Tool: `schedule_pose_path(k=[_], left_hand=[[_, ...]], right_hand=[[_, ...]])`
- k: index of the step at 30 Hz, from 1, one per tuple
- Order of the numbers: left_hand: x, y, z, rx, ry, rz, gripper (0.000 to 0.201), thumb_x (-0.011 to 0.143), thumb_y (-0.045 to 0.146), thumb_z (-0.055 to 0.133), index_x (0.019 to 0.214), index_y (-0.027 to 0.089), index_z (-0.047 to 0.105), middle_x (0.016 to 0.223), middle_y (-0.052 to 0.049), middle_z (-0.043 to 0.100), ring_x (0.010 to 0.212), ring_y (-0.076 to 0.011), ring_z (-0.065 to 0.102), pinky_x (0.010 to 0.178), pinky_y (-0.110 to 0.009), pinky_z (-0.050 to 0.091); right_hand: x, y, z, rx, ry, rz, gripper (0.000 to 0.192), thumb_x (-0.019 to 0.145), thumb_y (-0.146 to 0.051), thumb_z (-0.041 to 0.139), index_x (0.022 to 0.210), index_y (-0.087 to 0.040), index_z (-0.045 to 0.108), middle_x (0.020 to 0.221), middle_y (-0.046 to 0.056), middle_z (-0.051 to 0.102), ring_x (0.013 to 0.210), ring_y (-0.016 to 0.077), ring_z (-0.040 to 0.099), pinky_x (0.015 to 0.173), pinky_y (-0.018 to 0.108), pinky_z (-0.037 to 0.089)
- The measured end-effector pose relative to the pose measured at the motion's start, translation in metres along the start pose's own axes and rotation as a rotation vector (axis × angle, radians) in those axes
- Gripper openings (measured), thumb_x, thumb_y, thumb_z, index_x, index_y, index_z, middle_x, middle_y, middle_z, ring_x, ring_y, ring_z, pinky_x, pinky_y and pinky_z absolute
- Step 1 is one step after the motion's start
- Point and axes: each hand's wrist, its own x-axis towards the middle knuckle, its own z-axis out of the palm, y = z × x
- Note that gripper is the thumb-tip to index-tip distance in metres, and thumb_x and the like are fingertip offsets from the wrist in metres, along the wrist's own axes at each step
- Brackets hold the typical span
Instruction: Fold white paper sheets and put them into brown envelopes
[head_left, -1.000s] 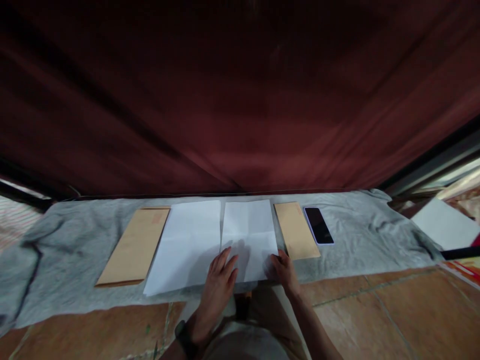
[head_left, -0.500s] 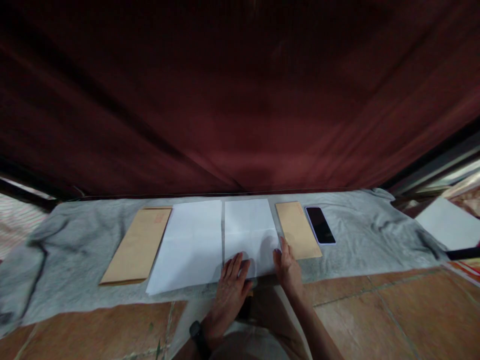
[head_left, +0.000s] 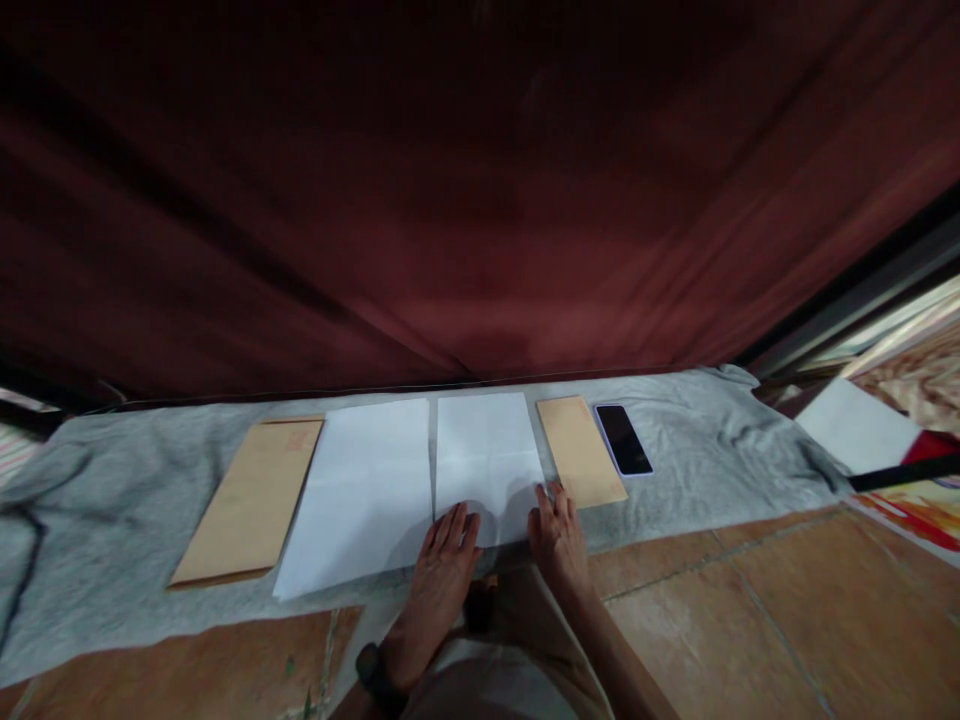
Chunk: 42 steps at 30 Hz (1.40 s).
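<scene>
Two white stacks or sheets of paper lie side by side on a grey cloth (head_left: 697, 480). My left hand (head_left: 448, 552), a dark watch on its wrist, rests flat with fingers stretched over the near left corner of the right-hand white paper (head_left: 487, 450). The wider white paper (head_left: 364, 490) is just left of that hand. My right hand (head_left: 556, 538) touches the near right corner of the right-hand paper, fingers extended and slightly apart. Beyond its fingertips lies a small brown envelope (head_left: 581, 450). Farther left is a stack of larger brown envelopes (head_left: 251, 500).
A phone (head_left: 624, 440) with a dark screen lies right of the small envelope. Behind the cloth hangs a dark red fabric (head_left: 480, 250). Brown floor tiles (head_left: 720, 620) run along the near edge. A white sheet (head_left: 859, 425) is at the far right.
My view has turned slightly, so everything sits a little further left. The right hand's fingers have spread and lie flatter at the paper's corner; the left hand stays on the paper.
</scene>
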Motion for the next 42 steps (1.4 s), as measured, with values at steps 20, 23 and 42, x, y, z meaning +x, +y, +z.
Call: schedule_pose_path(k=[20,23,42], left_hand=[[0.138,-0.011,0.026,-0.053,0.139,-0.072,0.060,0.103,0.040,0.039,0.155,0.009,0.037,0.164,-0.020,0.034,0.155,-0.0320,0.026,0.123,-0.054,0.030],[0.135,-0.011,0.033,-0.035,0.144,-0.119,0.063,0.103,0.042,0.039,0.156,0.008,0.036,0.164,-0.022,0.032,0.155,-0.0328,0.024,0.123,-0.055,0.028],[0.123,-0.013,0.021,-0.064,0.221,-0.367,0.058,0.100,0.037,0.044,0.147,0.005,0.048,0.160,-0.029,0.035,0.150,-0.0428,0.032,0.117,-0.065,0.031]], right_hand=[[0.039,-0.012,0.036,-0.051,-0.068,-0.237,0.050,0.105,-0.037,0.046,0.151,-0.018,0.049,0.157,0.014,0.047,0.148,0.0277,0.040,0.122,0.048,0.031],[0.038,-0.010,0.036,-0.044,-0.062,-0.249,0.050,0.105,-0.037,0.045,0.152,-0.020,0.047,0.158,0.012,0.047,0.148,0.0260,0.040,0.123,0.047,0.030],[0.096,-0.023,0.071,-0.060,-0.035,-0.017,0.049,0.105,-0.031,0.043,0.153,-0.019,0.047,0.160,0.016,0.041,0.149,0.0323,0.037,0.120,0.057,0.027]])
